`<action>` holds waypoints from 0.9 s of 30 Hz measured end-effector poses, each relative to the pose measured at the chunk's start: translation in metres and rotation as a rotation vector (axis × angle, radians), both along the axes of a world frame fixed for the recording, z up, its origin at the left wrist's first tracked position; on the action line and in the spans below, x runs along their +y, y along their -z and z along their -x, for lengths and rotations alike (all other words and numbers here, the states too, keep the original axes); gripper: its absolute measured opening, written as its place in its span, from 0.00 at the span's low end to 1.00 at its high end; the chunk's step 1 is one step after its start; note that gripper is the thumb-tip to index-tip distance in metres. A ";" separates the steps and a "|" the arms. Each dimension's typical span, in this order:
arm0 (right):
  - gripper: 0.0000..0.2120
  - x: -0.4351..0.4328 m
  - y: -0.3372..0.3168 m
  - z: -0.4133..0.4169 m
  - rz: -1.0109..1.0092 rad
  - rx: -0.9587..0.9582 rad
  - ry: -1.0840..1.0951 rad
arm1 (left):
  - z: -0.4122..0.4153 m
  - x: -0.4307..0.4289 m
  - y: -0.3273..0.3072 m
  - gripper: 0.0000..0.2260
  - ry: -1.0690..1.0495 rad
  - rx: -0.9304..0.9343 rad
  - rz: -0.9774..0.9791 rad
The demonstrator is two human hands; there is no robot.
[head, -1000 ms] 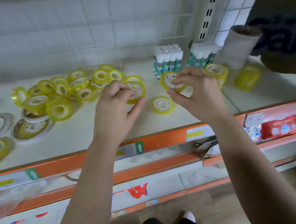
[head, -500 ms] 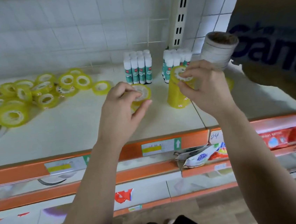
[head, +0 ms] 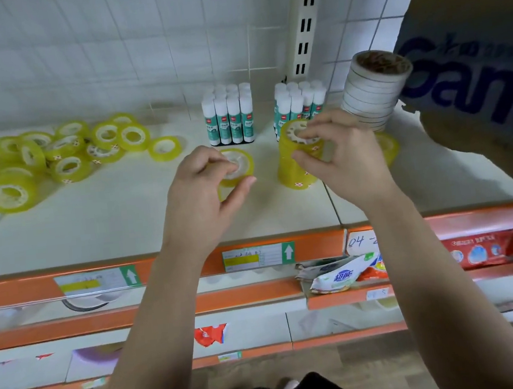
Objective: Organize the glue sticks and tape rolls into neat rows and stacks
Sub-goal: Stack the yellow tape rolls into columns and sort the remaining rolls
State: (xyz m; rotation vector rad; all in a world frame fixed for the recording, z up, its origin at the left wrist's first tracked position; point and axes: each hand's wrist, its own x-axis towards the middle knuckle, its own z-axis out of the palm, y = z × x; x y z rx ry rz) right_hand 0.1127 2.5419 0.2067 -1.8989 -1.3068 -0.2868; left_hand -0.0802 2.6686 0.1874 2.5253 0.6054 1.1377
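L hand [head: 204, 193] pinches one yellow tape roll [head: 237, 167] betw. thumb & fingers, just above the shelf [head: 125, 220], near-front of the left glue sticks [head: 229, 118]. R hand [head: 346, 159] grips the top of the tape stack [head: 294, 161], which stands upright on the shelf just right of the L hand, in front of the 2nd glue stick group [head: 299, 104]. Loose tape pile [head: 54, 152] lies far left. White tape stack [head: 374, 90] is behind the R hand.

Vs 0.5 s ago: both holds unchanged, R fingers spread a bit more. Vs 1 s ago: R hand held a single roll.
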 end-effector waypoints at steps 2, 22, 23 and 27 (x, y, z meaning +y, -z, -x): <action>0.15 -0.001 -0.001 -0.001 0.014 -0.002 0.003 | -0.002 -0.002 0.000 0.17 0.003 0.002 -0.007; 0.17 -0.002 0.004 -0.007 -0.012 -0.025 -0.059 | -0.005 -0.003 -0.002 0.17 0.002 -0.007 -0.035; 0.17 -0.002 0.004 -0.007 -0.014 -0.031 -0.061 | -0.005 -0.003 -0.002 0.17 0.005 -0.010 -0.036; 0.18 -0.006 0.003 -0.006 -0.015 -0.041 -0.044 | -0.009 -0.004 -0.003 0.17 0.015 -0.023 -0.043</action>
